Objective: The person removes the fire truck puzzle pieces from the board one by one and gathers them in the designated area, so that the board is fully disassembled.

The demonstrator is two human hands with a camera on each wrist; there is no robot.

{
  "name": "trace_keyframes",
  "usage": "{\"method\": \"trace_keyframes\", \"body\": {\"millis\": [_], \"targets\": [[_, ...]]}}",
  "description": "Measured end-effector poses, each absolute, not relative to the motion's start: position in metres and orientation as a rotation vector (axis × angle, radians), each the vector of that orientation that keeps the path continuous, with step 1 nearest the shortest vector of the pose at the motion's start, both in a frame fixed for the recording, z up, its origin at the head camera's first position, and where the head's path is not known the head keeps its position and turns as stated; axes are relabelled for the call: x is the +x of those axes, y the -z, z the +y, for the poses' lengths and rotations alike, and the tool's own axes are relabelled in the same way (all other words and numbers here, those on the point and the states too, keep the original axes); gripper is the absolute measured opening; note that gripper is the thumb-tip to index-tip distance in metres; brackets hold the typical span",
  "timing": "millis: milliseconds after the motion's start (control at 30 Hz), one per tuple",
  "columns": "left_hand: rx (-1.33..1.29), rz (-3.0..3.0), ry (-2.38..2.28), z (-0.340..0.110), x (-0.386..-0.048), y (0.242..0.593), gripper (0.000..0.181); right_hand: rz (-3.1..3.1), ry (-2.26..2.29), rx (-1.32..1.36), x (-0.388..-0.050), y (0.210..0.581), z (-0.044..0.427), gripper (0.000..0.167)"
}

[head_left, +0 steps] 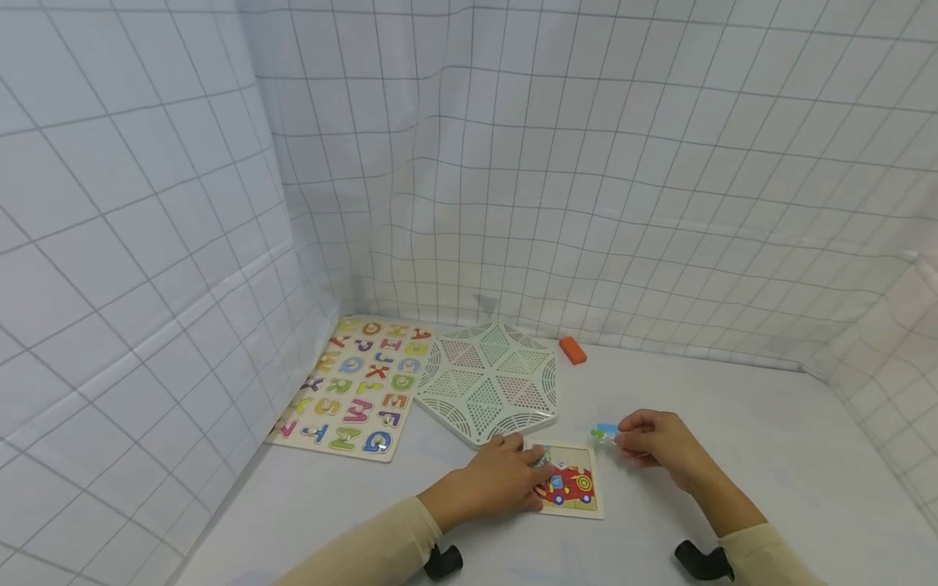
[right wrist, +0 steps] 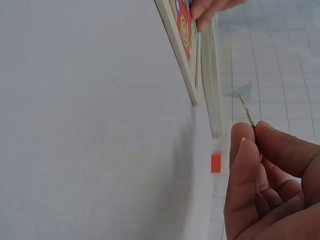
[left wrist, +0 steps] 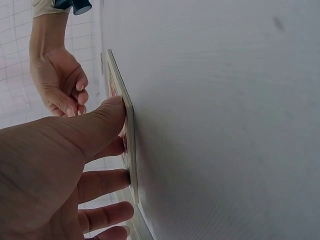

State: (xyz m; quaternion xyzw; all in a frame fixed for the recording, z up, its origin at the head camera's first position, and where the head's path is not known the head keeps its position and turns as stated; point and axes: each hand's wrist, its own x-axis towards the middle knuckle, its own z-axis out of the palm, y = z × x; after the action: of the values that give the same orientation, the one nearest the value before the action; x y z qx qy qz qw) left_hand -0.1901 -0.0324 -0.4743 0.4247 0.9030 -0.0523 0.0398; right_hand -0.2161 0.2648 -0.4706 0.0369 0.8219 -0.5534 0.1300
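A small jigsaw puzzle [head_left: 579,513] in a pale wooden frame, with a red car picture, lies flat on the table. My left hand [head_left: 501,478] rests on its left side, covering part of the picture. In the left wrist view, the left thumb [left wrist: 112,107] touches the frame's edge while the fingers spread over the board. To the right of the frame, my right hand [head_left: 655,442] pinches a blue, green and white puzzle piece [head_left: 605,431] above the table. The right wrist view shows this thin piece [right wrist: 246,110] edge-on between thumb and fingertips.
A wooden alphabet board [head_left: 352,449] with colourful letters lies at the left. Beside it, a white hexagonal patterned board [head_left: 487,370] sits behind my left hand. An orange block [head_left: 572,351] is near the back. Gridded white cloth [head_left: 513,163] walls the table.
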Motion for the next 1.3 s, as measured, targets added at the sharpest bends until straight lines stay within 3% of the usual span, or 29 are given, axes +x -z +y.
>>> {"method": "trace_keyframes", "body": {"millis": [233,400,933,1300], "targets": [[1.305,2.767,0.150,-0.033,-0.190,0.477,0.054,2.414,1.575,0.121,-0.210,0.464,0.320,0.036],[1.312,2.775,0.163,-0.033,-0.189,0.476,0.055,2.431,1.520,0.185,-0.203,0.469,0.341,0.030],[1.286,2.770,0.174,-0.031,-0.190,0.476,0.054,2.721,1.036,0.111,-0.193,0.479,0.331,0.010],[1.280,2.758,0.145,-0.033,-0.191,0.477,0.055,2.721,1.064,0.073,-0.194,0.475,0.326,0.015]]}}
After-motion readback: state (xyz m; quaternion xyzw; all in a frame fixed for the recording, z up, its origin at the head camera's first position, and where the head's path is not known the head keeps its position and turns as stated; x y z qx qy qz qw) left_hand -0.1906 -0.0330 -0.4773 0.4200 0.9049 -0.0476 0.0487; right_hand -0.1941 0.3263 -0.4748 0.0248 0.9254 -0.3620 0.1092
